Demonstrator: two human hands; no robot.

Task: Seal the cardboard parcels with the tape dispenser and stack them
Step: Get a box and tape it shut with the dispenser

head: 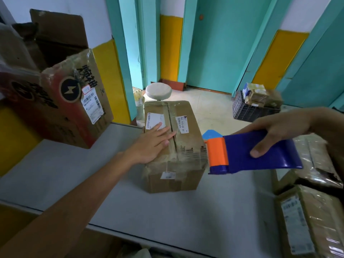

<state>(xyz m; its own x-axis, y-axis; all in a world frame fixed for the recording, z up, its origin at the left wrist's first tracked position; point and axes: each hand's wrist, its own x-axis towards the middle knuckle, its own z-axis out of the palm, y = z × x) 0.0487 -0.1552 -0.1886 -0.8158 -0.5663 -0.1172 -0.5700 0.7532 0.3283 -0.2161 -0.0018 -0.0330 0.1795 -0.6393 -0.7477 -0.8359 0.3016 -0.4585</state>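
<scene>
On the grey table (74, 174), the cardboard parcel (186, 146) sits under the left hand (150, 144), whose straight fingers lie flat across its taped top seam. The right hand (279, 133) curls round the blue tape dispenser (251, 151), held just right of the parcel with its orange end at the box's upper edge (contact unclear). On the floor beyond, a black crate (249, 110) holds wrapped packets.

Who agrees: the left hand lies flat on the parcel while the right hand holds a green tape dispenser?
Wrong colour: in the head view the left hand lies flat on the parcel while the right hand holds a blue-and-orange tape dispenser.
</scene>
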